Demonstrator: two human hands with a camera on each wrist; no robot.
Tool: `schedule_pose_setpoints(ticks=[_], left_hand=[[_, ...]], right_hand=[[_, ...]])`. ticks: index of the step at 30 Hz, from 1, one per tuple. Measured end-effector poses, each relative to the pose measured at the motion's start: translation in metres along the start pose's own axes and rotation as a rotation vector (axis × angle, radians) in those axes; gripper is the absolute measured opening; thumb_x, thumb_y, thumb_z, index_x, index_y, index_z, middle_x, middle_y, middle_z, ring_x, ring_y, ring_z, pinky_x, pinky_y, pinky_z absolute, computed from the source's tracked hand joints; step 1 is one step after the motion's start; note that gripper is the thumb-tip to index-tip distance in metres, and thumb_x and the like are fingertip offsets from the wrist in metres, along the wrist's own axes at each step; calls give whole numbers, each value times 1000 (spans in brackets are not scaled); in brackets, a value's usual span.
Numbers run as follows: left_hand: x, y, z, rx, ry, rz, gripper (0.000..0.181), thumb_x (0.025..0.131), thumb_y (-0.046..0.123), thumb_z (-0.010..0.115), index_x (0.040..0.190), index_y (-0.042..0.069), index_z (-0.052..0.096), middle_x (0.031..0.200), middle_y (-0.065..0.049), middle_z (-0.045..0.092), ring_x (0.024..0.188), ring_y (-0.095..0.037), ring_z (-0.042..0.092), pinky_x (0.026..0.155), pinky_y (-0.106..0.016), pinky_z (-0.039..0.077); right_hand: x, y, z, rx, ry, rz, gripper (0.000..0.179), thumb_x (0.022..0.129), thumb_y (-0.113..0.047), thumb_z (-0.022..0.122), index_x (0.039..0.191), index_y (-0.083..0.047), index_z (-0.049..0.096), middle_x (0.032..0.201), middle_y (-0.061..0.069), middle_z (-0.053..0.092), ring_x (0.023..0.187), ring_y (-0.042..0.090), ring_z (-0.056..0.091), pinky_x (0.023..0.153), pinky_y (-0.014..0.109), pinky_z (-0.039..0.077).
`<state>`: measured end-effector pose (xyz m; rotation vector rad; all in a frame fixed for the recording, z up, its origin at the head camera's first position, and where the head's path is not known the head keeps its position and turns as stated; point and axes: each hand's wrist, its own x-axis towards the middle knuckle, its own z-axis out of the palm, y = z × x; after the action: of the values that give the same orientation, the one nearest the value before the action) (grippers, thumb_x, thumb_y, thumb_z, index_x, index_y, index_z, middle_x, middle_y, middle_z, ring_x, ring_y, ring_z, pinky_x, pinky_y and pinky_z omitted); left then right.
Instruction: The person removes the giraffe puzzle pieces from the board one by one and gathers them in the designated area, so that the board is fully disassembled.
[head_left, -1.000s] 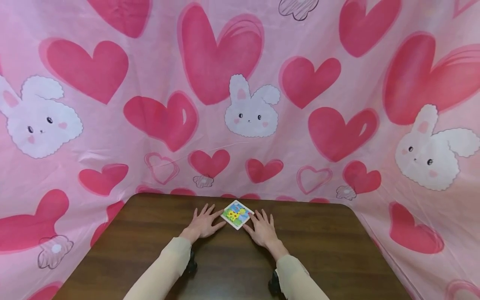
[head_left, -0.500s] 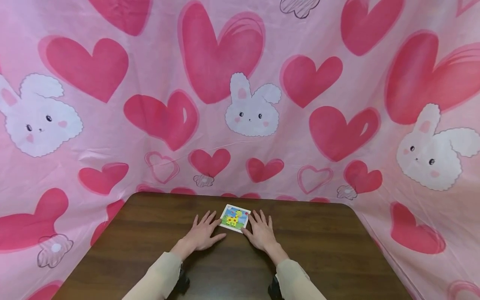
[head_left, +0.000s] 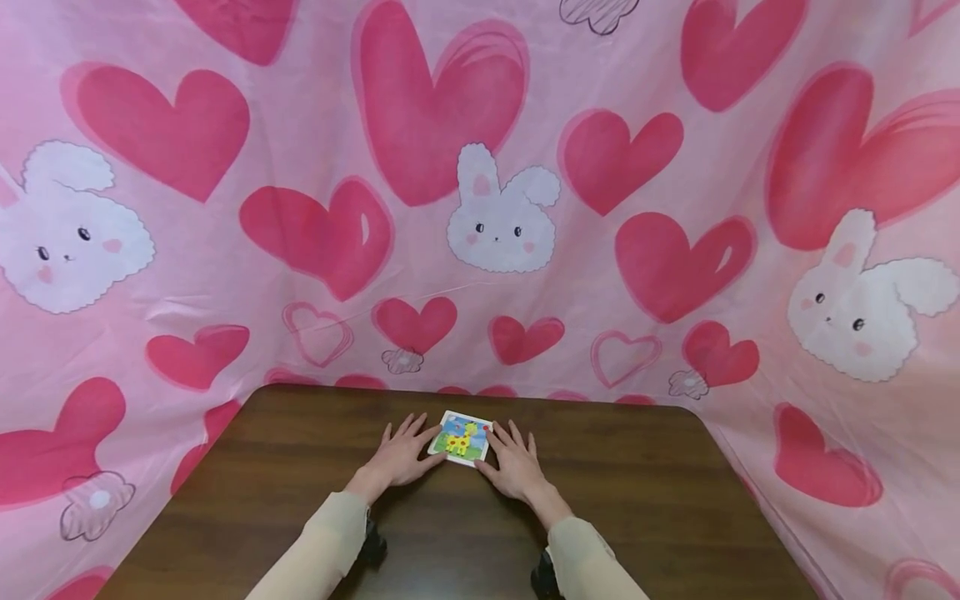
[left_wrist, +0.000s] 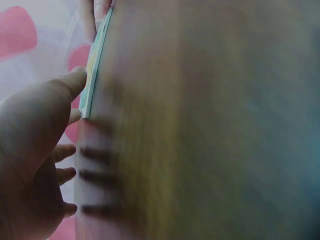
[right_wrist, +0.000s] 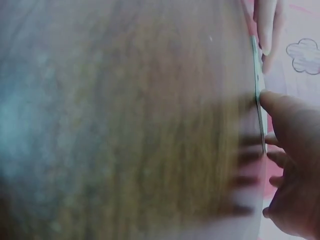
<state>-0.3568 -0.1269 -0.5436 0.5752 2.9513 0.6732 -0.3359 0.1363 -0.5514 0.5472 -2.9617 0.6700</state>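
Observation:
A small square puzzle board (head_left: pixel 461 438) with a white border and a yellow giraffe picture lies on the dark wooden table, turned slightly. My left hand (head_left: pixel 397 458) is at its left side, fingers spread, with index fingertip at the left edge and thumb tip at the lower left corner. Opposite it, my right hand (head_left: pixel 517 467) touches the right side, its thumb near the lower right corner. Both wrist views show the board's thin edge; the left thumb (left_wrist: pixel 76 80) overlaps it in one, the right thumb (right_wrist: pixel 269 99) in the other.
The brown tabletop (head_left: pixel 615 500) extends around both hands, its far edge a short way beyond the board. Behind and beside it hangs a pink cloth (head_left: pixel 480 292) with hearts and rabbits. Dark wrist devices (head_left: pixel 372 543) sit under the beige sleeves (head_left: pixel 330 533).
The board has turned counterclockwise from a diamond position to nearly square-on and shifted slightly left and nearer. The left thumb came off it, then returned to its lower left corner.

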Motion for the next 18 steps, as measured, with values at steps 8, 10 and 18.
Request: schedule_pose_setpoints(ticks=[8,10,18], left_hand=[[-40,-7,-8,-21,42,-6,69,103,52,71,157,10,61,174,-25,41,167,-50,29,128,-83,16],[-50,-9,-10,-12,41,-18,70,102,52,72,157,10,61,174,-25,42,167,-50,30,128,-83,16],[-73,-17,-11,95,52,-55,74,102,54,72,160,11,57,173,-24,45,165,-48,35,128,-81,21]], right_hand=[[-6,-17,1,25,-82,-81,74,107,-46,68,164,-2,49,175,20,43,166,49,29,128,82,19],[-8,-23,1,21,-103,-93,74,107,-45,69,164,-2,50,175,20,42,167,48,30,129,81,20],[-11,-40,7,-41,-163,-116,73,107,-48,68,166,-10,50,178,11,41,169,37,31,133,73,22]])
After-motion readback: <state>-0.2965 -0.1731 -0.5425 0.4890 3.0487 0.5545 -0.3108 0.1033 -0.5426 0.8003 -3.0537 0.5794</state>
